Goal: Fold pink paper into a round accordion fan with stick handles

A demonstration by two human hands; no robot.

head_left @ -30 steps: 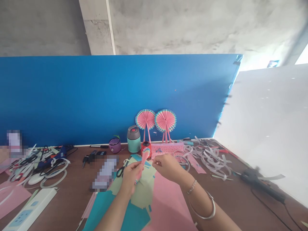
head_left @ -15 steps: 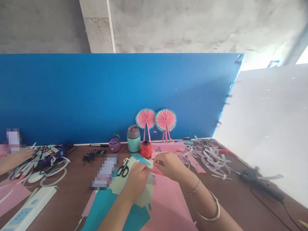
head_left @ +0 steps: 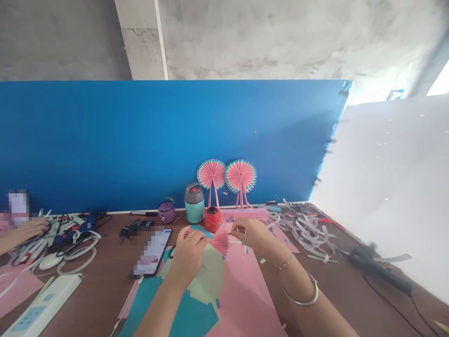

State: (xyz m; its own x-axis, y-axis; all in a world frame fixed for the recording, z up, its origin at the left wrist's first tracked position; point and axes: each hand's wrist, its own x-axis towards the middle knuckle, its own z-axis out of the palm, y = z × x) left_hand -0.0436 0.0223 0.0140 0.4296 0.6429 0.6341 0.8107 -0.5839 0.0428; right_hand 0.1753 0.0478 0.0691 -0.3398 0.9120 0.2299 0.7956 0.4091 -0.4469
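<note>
A pleated strip of pink paper [head_left: 220, 241] spreads like a small fan between my hands, above the sheets on the table. My left hand [head_left: 191, 250] is closed around its gathered end. My right hand [head_left: 249, 232] has its fingers pinched at the strip's right edge; its fingertips are partly hidden. Underneath lie pale green sheets [head_left: 210, 281], teal paper [head_left: 154, 299] and a large pink sheet [head_left: 245, 299]. Only a bit of black scissor handle [head_left: 171, 252] shows beside my left hand.
Two finished pink paper fans [head_left: 241, 175] lean on the blue partition [head_left: 140, 140]. Before them stand a teal jar [head_left: 194, 210], a red container [head_left: 212, 220] and a purple pot [head_left: 166, 212]. A phone [head_left: 159, 252], curled white strips [head_left: 308, 234] and a power strip [head_left: 45, 304] lie around. Another person's hand [head_left: 31, 228] is far left.
My left hand has moved left, and my right hand has shifted slightly right. The pleated pink paper now shows fanned out between them. The scissors have become mostly hidden behind my left hand.
</note>
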